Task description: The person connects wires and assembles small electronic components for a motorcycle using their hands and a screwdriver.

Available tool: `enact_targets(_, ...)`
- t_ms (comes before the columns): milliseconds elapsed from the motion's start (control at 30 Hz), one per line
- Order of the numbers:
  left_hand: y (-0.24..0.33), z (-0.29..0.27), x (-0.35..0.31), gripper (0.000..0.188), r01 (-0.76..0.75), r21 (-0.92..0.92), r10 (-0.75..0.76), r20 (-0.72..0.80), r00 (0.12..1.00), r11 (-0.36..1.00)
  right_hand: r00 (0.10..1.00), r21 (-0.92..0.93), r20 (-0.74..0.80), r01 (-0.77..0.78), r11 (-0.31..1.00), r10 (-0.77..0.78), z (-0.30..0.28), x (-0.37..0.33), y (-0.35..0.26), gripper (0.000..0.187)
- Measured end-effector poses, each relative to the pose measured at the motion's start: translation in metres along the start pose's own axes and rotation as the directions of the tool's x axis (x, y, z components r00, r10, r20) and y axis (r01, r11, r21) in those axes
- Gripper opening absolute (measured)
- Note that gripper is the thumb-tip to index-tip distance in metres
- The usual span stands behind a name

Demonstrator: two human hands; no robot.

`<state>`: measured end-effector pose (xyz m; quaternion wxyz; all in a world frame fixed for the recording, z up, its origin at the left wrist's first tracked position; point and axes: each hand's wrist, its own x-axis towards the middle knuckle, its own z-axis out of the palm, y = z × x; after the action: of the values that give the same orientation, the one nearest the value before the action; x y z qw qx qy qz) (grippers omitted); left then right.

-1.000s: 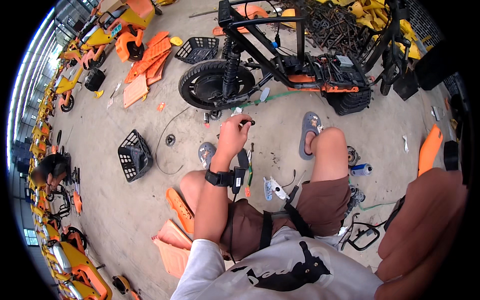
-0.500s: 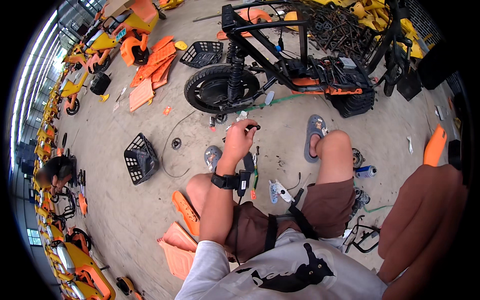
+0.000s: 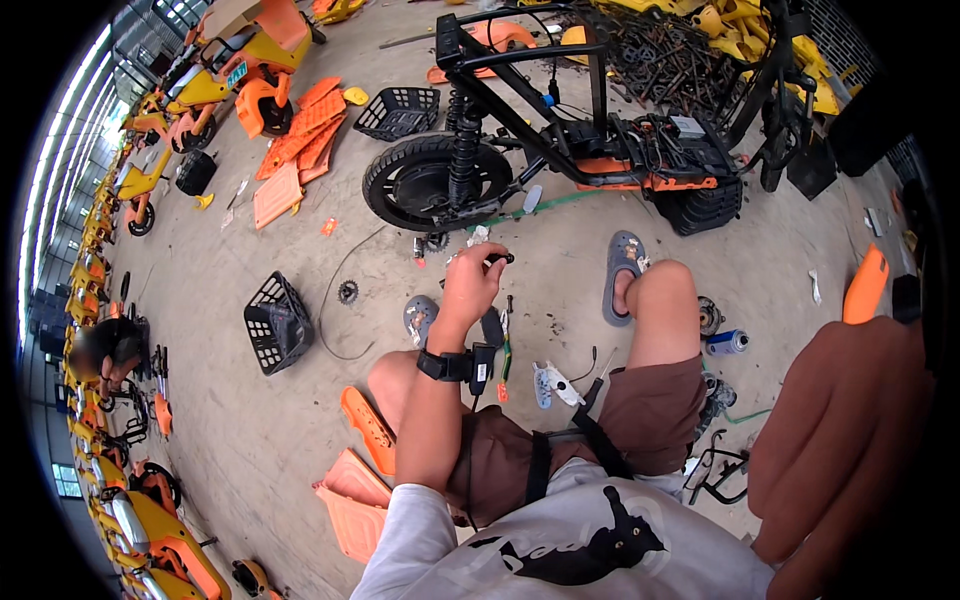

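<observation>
My left hand (image 3: 474,278) is raised in front of my left knee, its fingers closed round a small black piece (image 3: 508,258) with a rounded end. Most of that piece is hidden in the grip. Very close to the camera at the right, a large dark brown shape (image 3: 840,430) looks like my right hand, with fingers side by side; what it holds, if anything, is out of sight. A long tool with green and red on it (image 3: 506,350) lies on the floor below my left hand. A white-and-grey part (image 3: 560,383) rests between my legs.
A stripped scooter frame (image 3: 560,150) with its rear wheel (image 3: 430,185) stands ahead. Black baskets (image 3: 278,325), orange panels (image 3: 355,500), a sprocket (image 3: 348,291) and a spray can (image 3: 727,342) are spread over the floor. Another person (image 3: 115,345) crouches far left beside rows of yellow scooters.
The whole view has shifted slightly, so things sit a little further left. My left hand keeps its grip on the small black piece; the brown shape at the right stays close to the camera.
</observation>
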<state>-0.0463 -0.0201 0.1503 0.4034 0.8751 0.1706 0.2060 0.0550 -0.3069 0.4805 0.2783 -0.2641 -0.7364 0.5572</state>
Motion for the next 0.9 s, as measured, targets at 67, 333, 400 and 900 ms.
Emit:
enact_targets(67,0.004,-0.001,0.000,0.014,0.006,0.022,-0.006,0.008,1.000,1.000,1.000,0.001,0.007,-0.001,1.000,0.001,-0.001,0.001,0.001,0.022)
enact_targets(333,0.003,0.000,-0.001,0.013,0.012,-0.017,-0.012,-0.011,1.000,1.000,1.000,0.025,0.028,0.010,1.000,-0.010,-0.002,0.009,0.004,0.023)
enact_targets(400,0.001,0.000,-0.001,0.014,0.003,-0.028,-0.003,-0.017,1.000,1.000,1.000,0.026,0.028,0.011,1.000,-0.011,0.000,0.009,0.004,0.023)
enact_targets(900,0.004,-0.005,-0.003,0.013,0.075,-0.018,-0.074,0.026,0.997,0.997,0.997,0.052,0.052,0.060,0.997,-0.063,-0.003,0.018,0.012,0.023)
